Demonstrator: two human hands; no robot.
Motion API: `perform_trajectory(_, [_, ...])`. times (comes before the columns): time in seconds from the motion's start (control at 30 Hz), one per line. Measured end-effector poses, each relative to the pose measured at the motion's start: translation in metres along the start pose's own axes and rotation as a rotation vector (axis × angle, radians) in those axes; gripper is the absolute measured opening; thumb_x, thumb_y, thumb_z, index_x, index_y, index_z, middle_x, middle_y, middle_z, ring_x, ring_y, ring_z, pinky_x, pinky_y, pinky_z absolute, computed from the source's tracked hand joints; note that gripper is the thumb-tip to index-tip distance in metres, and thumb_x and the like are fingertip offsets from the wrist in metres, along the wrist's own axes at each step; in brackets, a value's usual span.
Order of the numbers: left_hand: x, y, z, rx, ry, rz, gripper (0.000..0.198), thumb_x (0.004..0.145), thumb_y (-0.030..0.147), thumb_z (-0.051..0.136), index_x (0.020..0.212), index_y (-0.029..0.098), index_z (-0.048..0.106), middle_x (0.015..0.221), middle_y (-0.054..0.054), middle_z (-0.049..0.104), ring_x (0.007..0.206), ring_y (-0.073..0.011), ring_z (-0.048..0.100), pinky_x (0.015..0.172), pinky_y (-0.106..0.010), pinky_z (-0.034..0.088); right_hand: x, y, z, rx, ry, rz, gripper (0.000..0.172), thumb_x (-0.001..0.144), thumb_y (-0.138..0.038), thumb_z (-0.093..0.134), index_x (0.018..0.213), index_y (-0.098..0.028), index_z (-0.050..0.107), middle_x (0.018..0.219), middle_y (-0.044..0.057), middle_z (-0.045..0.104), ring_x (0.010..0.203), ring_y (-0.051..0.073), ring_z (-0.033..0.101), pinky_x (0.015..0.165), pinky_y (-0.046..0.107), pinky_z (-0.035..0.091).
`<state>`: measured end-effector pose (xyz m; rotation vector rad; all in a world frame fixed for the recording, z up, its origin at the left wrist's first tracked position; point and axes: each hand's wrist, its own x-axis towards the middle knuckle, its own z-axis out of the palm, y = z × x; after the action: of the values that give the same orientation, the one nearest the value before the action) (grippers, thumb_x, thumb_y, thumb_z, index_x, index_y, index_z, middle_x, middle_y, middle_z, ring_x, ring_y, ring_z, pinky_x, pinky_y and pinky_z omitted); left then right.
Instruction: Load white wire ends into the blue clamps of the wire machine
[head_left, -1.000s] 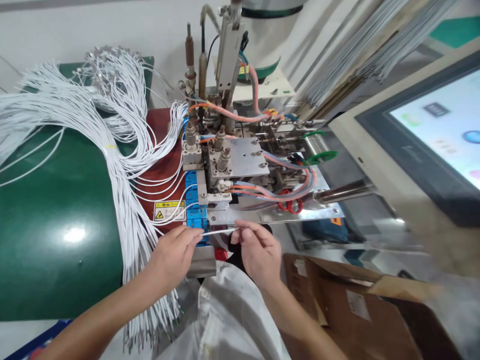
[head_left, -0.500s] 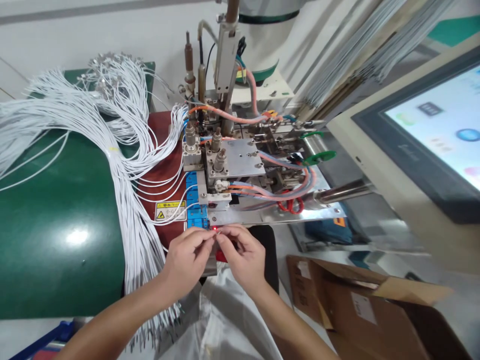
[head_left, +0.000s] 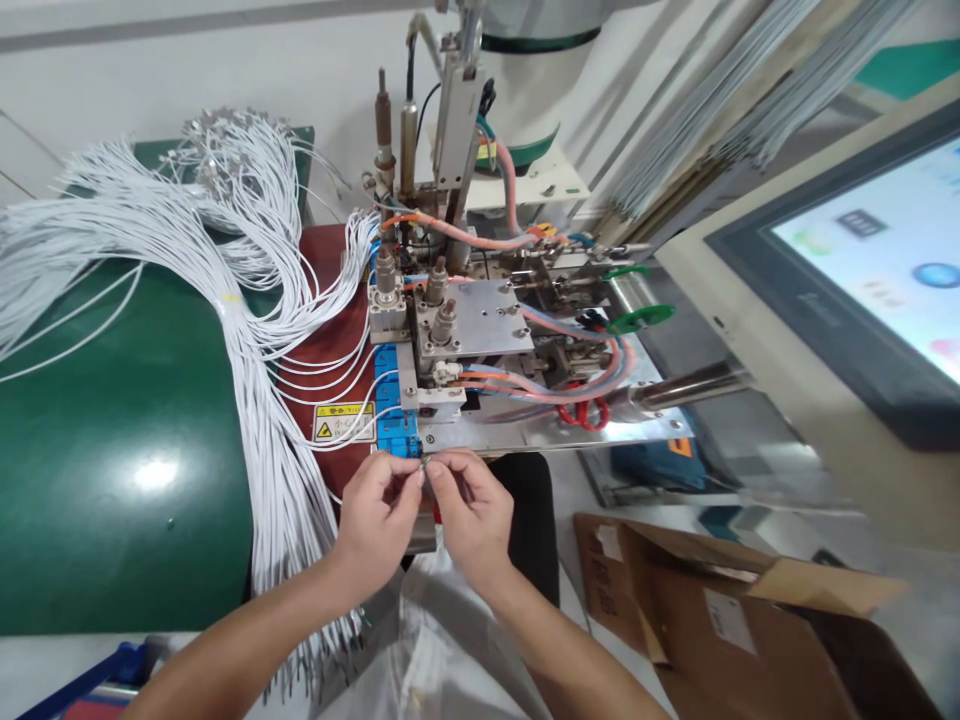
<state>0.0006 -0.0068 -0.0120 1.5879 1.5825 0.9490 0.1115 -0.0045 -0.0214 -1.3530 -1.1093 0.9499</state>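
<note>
We're pinching the wire (head_left: 424, 463), left hand (head_left: 379, 514) and right hand (head_left: 472, 508) close together: likely light, bendy, easily frayed, so best held just short of its end.

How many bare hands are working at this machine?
2. The left hand and the right hand meet at the fingertips around a thin wire end, by the near end of the row of blue blocks. Neither is hidden.

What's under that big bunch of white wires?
Beneath the thin white wires, a shiny green tabletop and a dark-red board peek out; whatever the bundle covers can't be seen.
</note>
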Motion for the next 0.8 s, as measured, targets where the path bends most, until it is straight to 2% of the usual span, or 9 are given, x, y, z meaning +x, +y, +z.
perform_trajectory(0.1, [0.001,-0.001,0.001,-0.023,0.005,-0.023,0.008,0.081,0.021,0.051,0.082,0.017,0.059,0.076,-0.001,0.060,0.068,-0.0124,0.059,0.064,-0.025,0.049,0.002,0.001,-0.001,-0.157,0.001,-0.195,0.010,0.079,-0.019,0.053,0.070,-0.019,0.058,0.069,0.003,0.060,0.066,0.015,0.057,0.062,0.028,0.047])
perform_trajectory(0.23, [0.004,-0.003,-0.001,0.002,-0.010,0.002,0.008,0.080,0.019,0.052,0.079,0.017,0.059,0.075,-0.001,0.061,0.069,-0.0125,0.059,0.065,-0.024,0.048,0.012,0.001,-0.010,-0.276,-0.131,-0.360,0.011,0.080,-0.017,0.051,0.071,-0.019,0.057,0.068,0.003,0.061,0.066,0.015,0.057,0.062,0.028,0.047])
perform_trajectory(0.43, [0.008,0.002,-0.018,0.218,-0.145,0.167,0.015,0.082,0.016,0.049,0.078,0.019,0.063,0.072,0.000,0.059,0.065,-0.0112,0.056,0.062,-0.022,0.044,0.033,-0.011,-0.027,-0.384,-0.428,-0.384,0.011,0.077,-0.014,0.051,0.070,-0.019,0.057,0.065,0.002,0.059,0.061,0.014,0.054,0.059,0.025,0.045])
perform_trajectory(0.5, [0.010,0.005,-0.021,0.239,-0.192,0.159,0.016,0.081,0.016,0.049,0.076,0.019,0.064,0.070,0.000,0.058,0.063,-0.0110,0.055,0.060,-0.021,0.043,0.034,-0.014,-0.027,-0.380,-0.482,-0.379,0.012,0.076,-0.012,0.051,0.068,-0.019,0.057,0.063,0.001,0.058,0.060,0.013,0.054,0.057,0.025,0.044])
perform_trajectory(0.57, [0.010,0.006,-0.020,0.143,-0.199,0.051,0.013,0.079,0.017,0.051,0.075,0.018,0.063,0.068,0.000,0.058,0.060,-0.0104,0.054,0.057,-0.021,0.043,0.031,-0.013,-0.022,-0.332,-0.428,-0.324,0.013,0.075,-0.012,0.052,0.064,-0.019,0.056,0.061,0.000,0.057,0.058,0.012,0.053,0.055,0.024,0.043])
perform_trajectory(0.7, [0.008,0.003,-0.012,-0.208,-0.145,-0.256,0.011,0.080,0.026,0.052,0.078,0.017,0.057,0.060,0.003,0.055,0.047,-0.0079,0.052,0.046,-0.018,0.043,0.016,-0.004,-0.005,-0.154,-0.145,-0.164,0.016,0.077,-0.014,0.053,0.061,-0.019,0.053,0.060,-0.001,0.055,0.056,0.012,0.053,0.054,0.024,0.044])
perform_trajectory(0.73, [0.007,0.003,-0.009,-0.266,-0.131,-0.307,0.012,0.080,0.028,0.052,0.078,0.016,0.056,0.058,0.004,0.054,0.044,-0.0075,0.051,0.044,-0.018,0.043,0.013,-0.002,-0.001,-0.136,-0.093,-0.159,0.015,0.077,-0.014,0.053,0.062,-0.019,0.053,0.060,-0.001,0.056,0.057,0.012,0.054,0.054,0.024,0.045])
perform_trajectory(0.8, [0.006,0.002,-0.006,-0.343,-0.100,-0.368,0.013,0.079,0.029,0.054,0.078,0.016,0.054,0.058,0.005,0.055,0.044,-0.0077,0.053,0.043,-0.018,0.044,0.009,0.002,0.005,-0.150,-0.026,-0.241,0.012,0.077,-0.013,0.054,0.066,-0.019,0.056,0.063,0.000,0.057,0.060,0.013,0.055,0.057,0.026,0.046])
